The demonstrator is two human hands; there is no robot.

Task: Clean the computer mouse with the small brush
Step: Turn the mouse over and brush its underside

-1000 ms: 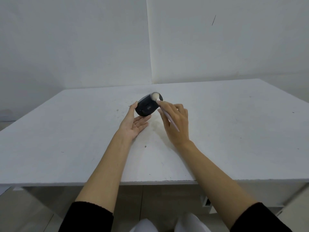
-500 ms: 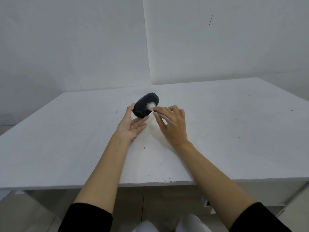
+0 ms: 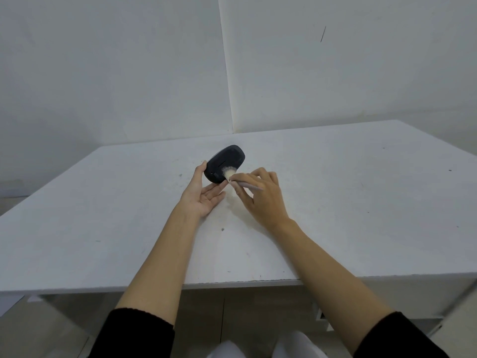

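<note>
Left hand (image 3: 204, 196) grips tilted mouse (image 3: 224, 164); right hand (image 3: 260, 200) pinches brush (image 3: 238, 180), handle partly hidden.

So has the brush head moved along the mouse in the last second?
Yes. The brush head has slid from the mouse's far end down toward its near end, closer to the left hand, judged against the mouse body.

One computer mouse (image 3: 224, 164), black, centre of frame. One small brush (image 3: 238, 180), pale bristles, just right of it. Two hands: left hand (image 3: 202, 195), right hand (image 3: 260, 196). Two black sleeves (image 3: 134, 332), lower corners. One white table (image 3: 361, 202). Two white rounded shapes at bottom centre, possibly shoes (image 3: 296, 344); cropped, can't tell.
</note>
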